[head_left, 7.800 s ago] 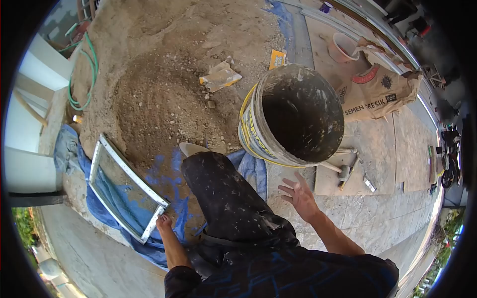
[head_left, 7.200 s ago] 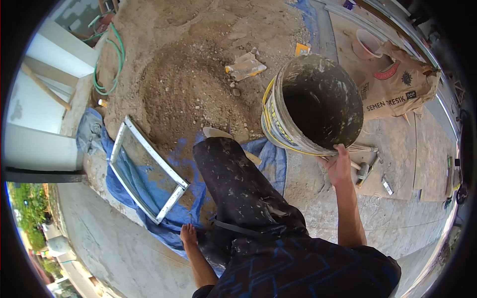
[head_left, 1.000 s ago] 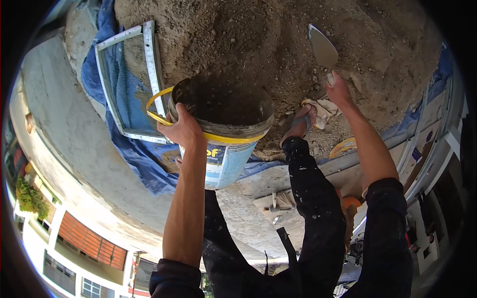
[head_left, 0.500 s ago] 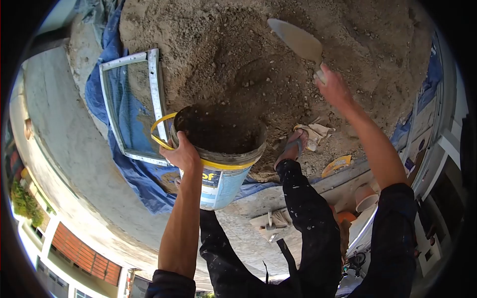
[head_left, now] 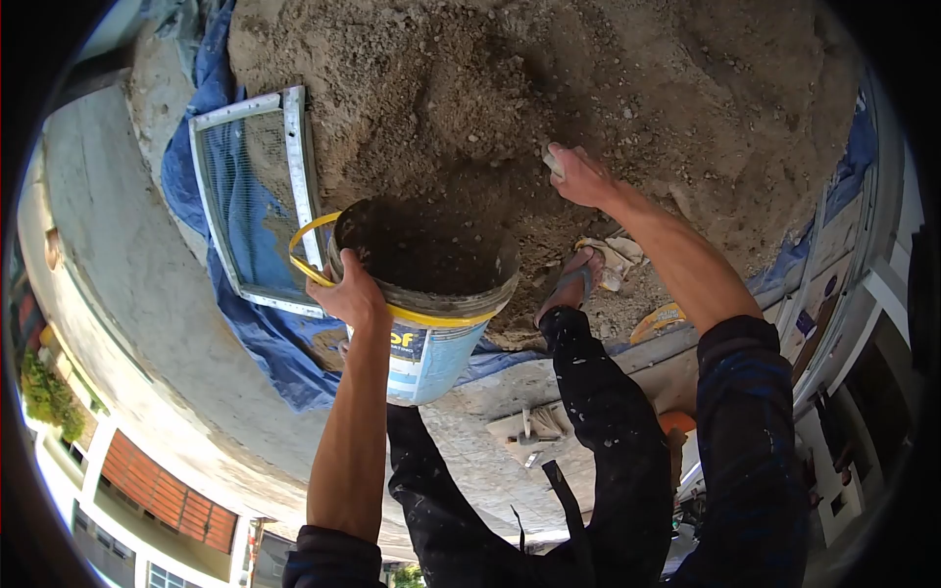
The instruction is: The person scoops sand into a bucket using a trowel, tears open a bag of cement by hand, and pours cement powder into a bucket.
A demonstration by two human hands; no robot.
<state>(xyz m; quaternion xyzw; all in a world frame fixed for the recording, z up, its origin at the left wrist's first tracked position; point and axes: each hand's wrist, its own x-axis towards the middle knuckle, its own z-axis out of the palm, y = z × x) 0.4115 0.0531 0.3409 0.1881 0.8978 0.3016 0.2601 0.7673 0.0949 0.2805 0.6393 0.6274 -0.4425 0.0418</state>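
My left hand (head_left: 349,292) is closed on the rim of a blue and white bucket (head_left: 431,367) with a yellow band and yellow handle. The bucket tilts toward the sand pile (head_left: 706,127), and dark sand lies inside it. My right hand (head_left: 586,180) grips the pale handle of a trowel (head_left: 554,163), up and to the right of the bucket's mouth. The trowel's blade cannot be made out and seems sunk in the sand.
A framed wire-mesh screen (head_left: 296,152) lies left of the bucket on a blue tarp (head_left: 270,348). My sandaled foot (head_left: 576,279) stands at the sand's edge beside crumpled paper (head_left: 619,261). Behind the bucket, tools (head_left: 529,427) lie on the concrete.
My right hand has swung the trowel left and down toward the bucket, and its blade, in plain view before, has gone into the sand. The bucket has barely shifted.
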